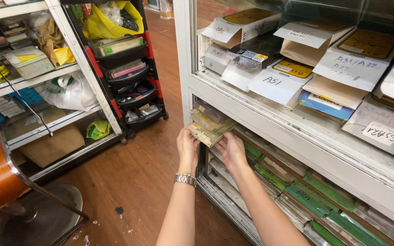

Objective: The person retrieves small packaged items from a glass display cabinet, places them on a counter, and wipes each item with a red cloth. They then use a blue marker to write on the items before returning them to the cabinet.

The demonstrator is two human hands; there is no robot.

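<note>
Both my hands hold a stack of flat plastic-wrapped packets (208,125) at the left end of a white display cabinet's lower shelf (251,120). My left hand (187,146), with a metal watch on the wrist, grips the stack's lower left corner. My right hand (231,150) grips its lower right edge. The stack is tilted and sticks partly out of the shelf opening. Beneath the hands lie rows of green-edged flat packets (297,193) on the bottom shelf.
The cabinet's upper shelf holds several open white boxes with handwritten labels (274,84). A black wheeled tray cart (131,86) stands at the left beside white shelving with bags and boxes (55,91). An orange chair with a metal base (33,214) sits at the lower left on the wooden floor.
</note>
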